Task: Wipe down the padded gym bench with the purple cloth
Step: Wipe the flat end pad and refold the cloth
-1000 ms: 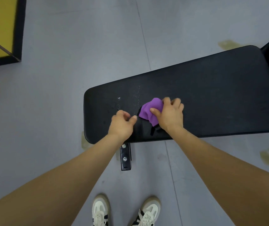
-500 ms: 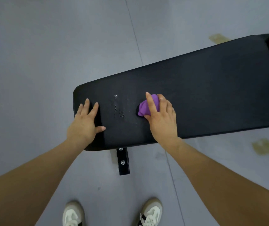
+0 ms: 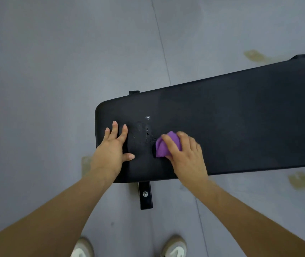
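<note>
Right hand (image 3: 186, 156) grips bunched purple cloth (image 3: 168, 145) on black padded bench (image 3: 240, 127), near bench's left end. Left hand (image 3: 113, 149) flat, fingers spread, bracing that end. Wet smear (image 3: 144, 132) between hands, beside cloth. Bench long axis runs rightward, mostly unwiped.

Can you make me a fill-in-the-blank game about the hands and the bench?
1. The crumpled cloth under the right hand is coloured ____.
2. The left hand lies ____ on the black padded gym bench, fingers spread.
3. The wet droplets on the padding sit ____ the two hands.
4. Below the bench, on the grey floor, are two white ____.

Missing words: purple; flat; between; shoes
</note>
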